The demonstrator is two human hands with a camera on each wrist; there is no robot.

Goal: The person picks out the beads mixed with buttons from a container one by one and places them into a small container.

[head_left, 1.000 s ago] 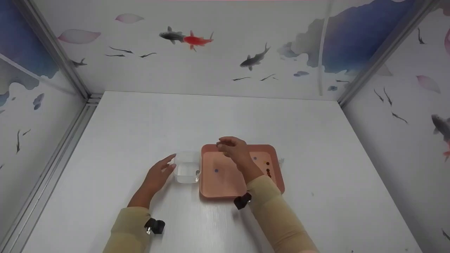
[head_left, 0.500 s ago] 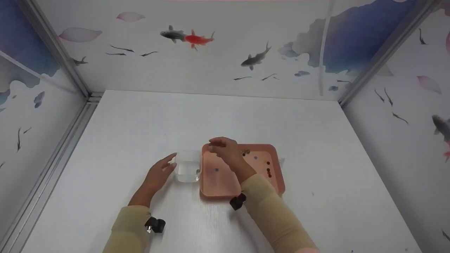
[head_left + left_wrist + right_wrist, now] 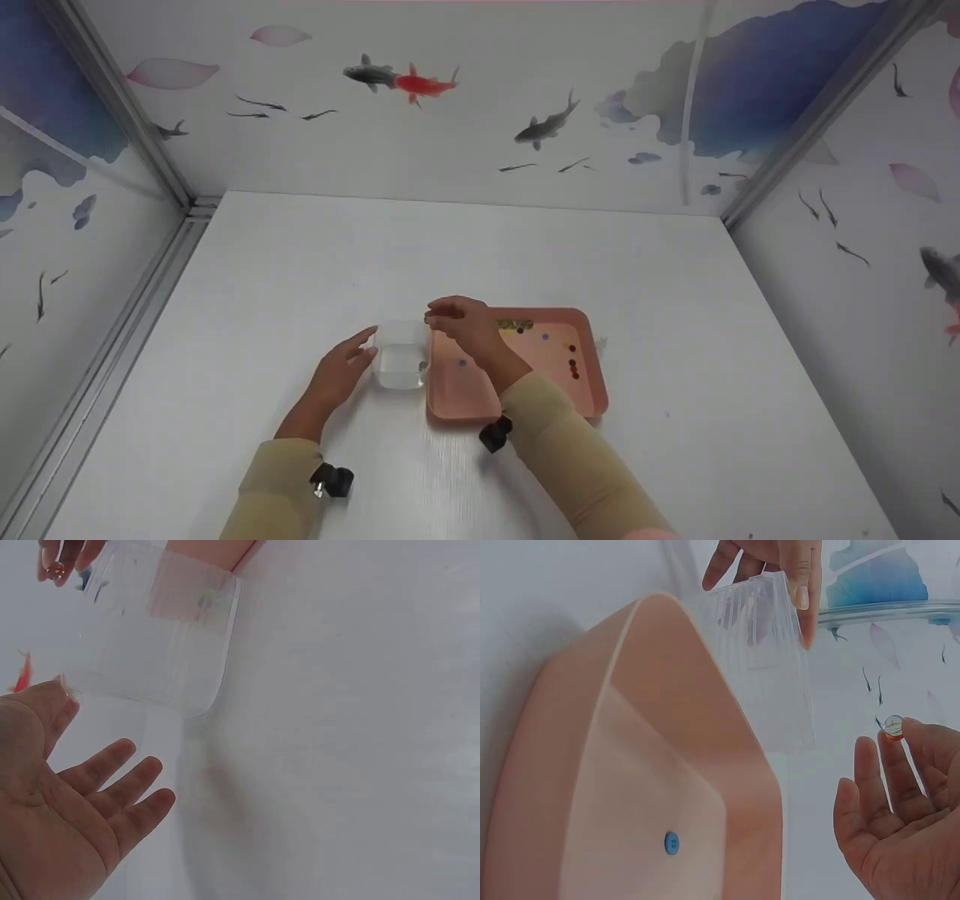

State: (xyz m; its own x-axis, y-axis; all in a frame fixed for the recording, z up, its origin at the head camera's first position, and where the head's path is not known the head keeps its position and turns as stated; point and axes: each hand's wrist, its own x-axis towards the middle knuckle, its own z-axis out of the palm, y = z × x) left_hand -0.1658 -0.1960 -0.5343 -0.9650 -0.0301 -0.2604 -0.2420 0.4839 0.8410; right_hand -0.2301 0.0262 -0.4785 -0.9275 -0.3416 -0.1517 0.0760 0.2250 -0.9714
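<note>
My right hand (image 3: 466, 324) is over the tray's far left corner, near the clear box. Between thumb and index finger it pinches a clear glass marble (image 3: 894, 727) with an orange tint. The clear plastic box (image 3: 401, 358) stands left of the tray, a small greenish round thing (image 3: 206, 597) showing through its wall. Spread and nearly straight, the fingers of my left hand (image 3: 339, 375) are at the box's left side, a fingertip right at its rim. In the salmon-pink tray (image 3: 465, 414) lie several marbles (image 3: 517, 325) along the far edge and a blue button (image 3: 672, 843).
Several dark red buttons (image 3: 574, 367) lie along the tray's right side, with another bluish button (image 3: 545, 337) nearby. A small clear piece (image 3: 601, 344) pokes out beyond the tray's right edge. Walls with painted fish surround the white table (image 3: 480, 247).
My right hand has moved left across the tray toward the box, uncovering the marbles along the far edge. My left hand and the box stay in place.
</note>
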